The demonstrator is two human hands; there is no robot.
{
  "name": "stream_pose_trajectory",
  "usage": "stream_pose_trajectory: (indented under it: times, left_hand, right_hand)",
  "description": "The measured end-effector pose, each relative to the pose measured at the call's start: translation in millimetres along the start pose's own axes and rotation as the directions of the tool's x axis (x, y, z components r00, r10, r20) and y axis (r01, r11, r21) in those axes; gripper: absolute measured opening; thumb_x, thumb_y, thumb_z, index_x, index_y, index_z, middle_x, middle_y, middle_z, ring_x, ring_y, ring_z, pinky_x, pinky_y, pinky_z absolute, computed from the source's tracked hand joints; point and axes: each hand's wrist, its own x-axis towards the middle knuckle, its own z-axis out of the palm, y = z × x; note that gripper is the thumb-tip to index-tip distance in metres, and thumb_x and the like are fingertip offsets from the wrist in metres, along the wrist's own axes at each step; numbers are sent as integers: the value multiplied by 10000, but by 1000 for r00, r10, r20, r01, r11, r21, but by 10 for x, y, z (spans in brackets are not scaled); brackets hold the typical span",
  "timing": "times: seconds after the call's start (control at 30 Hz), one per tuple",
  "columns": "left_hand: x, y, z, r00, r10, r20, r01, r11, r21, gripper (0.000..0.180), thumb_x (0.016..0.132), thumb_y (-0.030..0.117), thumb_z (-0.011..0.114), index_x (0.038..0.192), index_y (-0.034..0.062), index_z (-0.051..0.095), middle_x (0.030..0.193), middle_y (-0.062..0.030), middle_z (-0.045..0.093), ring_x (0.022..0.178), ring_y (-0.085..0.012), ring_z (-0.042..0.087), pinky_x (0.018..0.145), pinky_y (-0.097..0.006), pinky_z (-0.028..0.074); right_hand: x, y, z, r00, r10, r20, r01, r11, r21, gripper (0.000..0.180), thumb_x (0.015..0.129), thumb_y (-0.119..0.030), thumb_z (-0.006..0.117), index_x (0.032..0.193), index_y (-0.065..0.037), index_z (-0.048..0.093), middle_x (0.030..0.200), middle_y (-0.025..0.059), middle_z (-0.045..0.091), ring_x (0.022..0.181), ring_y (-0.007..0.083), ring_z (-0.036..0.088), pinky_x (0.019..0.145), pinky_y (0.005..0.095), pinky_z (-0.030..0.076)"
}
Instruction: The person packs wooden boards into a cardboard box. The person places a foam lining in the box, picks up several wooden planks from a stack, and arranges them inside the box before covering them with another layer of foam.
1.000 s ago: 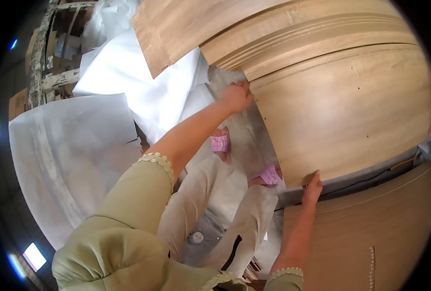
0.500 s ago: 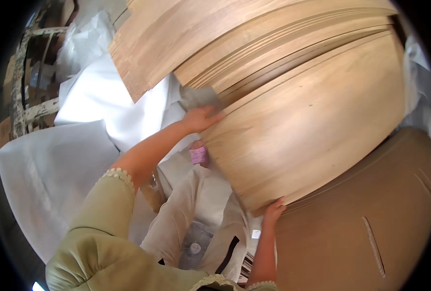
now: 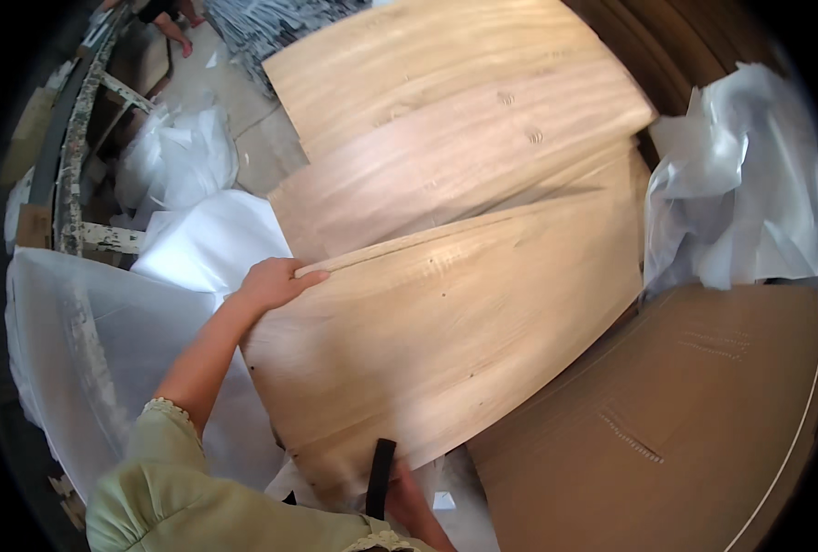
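Note:
A light wooden panel [image 3: 446,322] with small dark holes is tilted up in front of me. My left hand [image 3: 276,281] is closed on its far left corner, thumb on the upper face. At the near edge my right hand [image 3: 405,483] reaches up against the underside; its fingers are hidden behind the panel, which it holds from below. More wooden boards [image 3: 464,120] lie beyond it, partly overlapped by the held panel.
Brown cardboard [image 3: 648,414] spreads at the right, with crumpled clear plastic wrap [image 3: 740,184] behind it. White foam sheeting [image 3: 133,350] covers the left side beside a worn metal frame [image 3: 73,175]. Another person's legs [image 3: 172,28] show at the far upper left.
The panel has come left and nearer to me, rising over my legs. Both my hands have moved left with it, the right one now mostly covered. The view has shifted too.

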Motion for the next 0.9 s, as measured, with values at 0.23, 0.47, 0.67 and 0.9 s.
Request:
stream_pose_trajectory:
  times: [0.23, 0.47, 0.67, 0.9]
  left_hand:
    - [-1074, -211, -900, 990, -50, -128, 77, 975, 208, 697, 744, 704, 483, 825, 40, 680, 825, -148, 661, 809, -304, 627, 716, -390, 485]
    - [-1898, -361, -989, 909, -154, -387, 158, 987, -22, 683, 860, 626, 328, 780, 53, 691, 795, -144, 661, 785, -313, 628, 702, -430, 474]
    - [-2806, -712, -1312, 851, -28, -524, 24, 1000, -15, 648, 870, 592, 350, 732, 54, 685, 774, -135, 657, 762, -322, 624, 658, -418, 468]
    - [-4037, -1502, -1706, 642, -125, -757, 33, 990, -135, 671, 852, 620, 361, 681, 53, 677, 741, -172, 644, 742, -339, 622, 680, -424, 470]
  right_hand:
    - [1015, -2432, -390, 764, -552, -334, 508, 834, -216, 595, 919, -449, 386, 1344, -36, 345, 1381, 124, 376, 1253, 299, 368, 1039, 455, 316]
    - [209, -2135, 46, 861, -508, -19, 483, 829, -280, 632, 922, -447, 405, 1362, -4, 306, 1384, 139, 365, 1261, 297, 351, 1053, 429, 303]
    - [-566, -1627, 1423, 826, -533, 184, 538, 647, -540, 616, 922, -431, 416, 1354, -3, 316, 1372, 138, 379, 1253, 292, 362, 1044, 427, 317]
    - [-1521, -563, 2770, 700, -498, 512, 710, 410, -573, 598, 922, -411, 429, 1346, -2, 327, 1359, 138, 394, 1243, 288, 375, 1033, 425, 334]
